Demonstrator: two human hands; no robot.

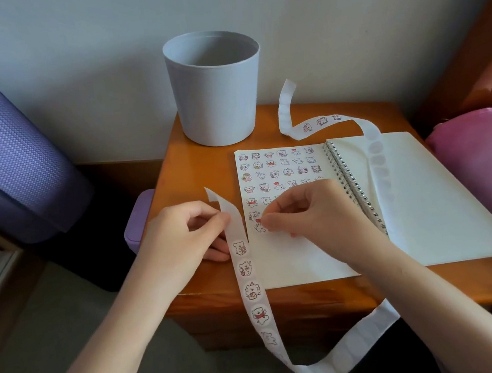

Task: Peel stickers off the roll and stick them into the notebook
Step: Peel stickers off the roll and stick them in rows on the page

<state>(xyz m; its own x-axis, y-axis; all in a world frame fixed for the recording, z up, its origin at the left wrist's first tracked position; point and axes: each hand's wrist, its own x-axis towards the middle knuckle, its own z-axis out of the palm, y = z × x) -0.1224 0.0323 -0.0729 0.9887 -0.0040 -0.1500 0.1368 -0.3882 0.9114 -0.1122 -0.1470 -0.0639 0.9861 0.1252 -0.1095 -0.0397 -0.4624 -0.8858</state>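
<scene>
Behind the notebook (434,199), grey bin (216,96); left hand (182,237) pinches strip (251,289), right hand (311,218) pinches sticker (259,227).

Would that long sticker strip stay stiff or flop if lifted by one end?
Probably flop: the sticker strip droops over the table edge and twists in loops. Likely very light too; the left hand holds it with a pinch.

Left hand (182,235) and right hand (307,212) both pinch, fingers curled.
</scene>
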